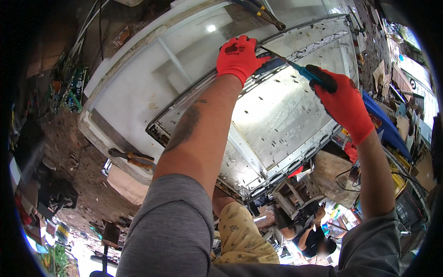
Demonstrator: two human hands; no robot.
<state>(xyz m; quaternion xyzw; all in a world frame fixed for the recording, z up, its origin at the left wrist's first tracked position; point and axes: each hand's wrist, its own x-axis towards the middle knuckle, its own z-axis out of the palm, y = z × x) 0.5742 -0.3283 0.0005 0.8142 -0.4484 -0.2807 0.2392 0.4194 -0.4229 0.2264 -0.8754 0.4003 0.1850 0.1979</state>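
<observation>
A flat panel with a dark metal frame (pixel 288 99) and a whitish, spotted face lies tilted before me, like the back of a flat screen. My left hand (pixel 236 57), in a red glove, grips its far edge, with the fingers curled over and the thumb toward the right. My right hand (pixel 339 94), in a red glove with a black palm, is closed around the teal handle of a screwdriver (pixel 304 72). Its thin shaft points up and left, the tip at the frame's far edge just beside my left hand. The fingertips of my left hand are hidden.
Beneath the panel is a larger white-and-glass door-like slab (pixel 134 87). Pliers (pixel 265 16) lie on its far part, and another orange-handled tool (pixel 134 158) at its left edge. A wooden stool (pixel 295 198) and scrap piles stand to the right. A mallet (pixel 110 235) is at lower left; another person (pixel 314 242) is in view.
</observation>
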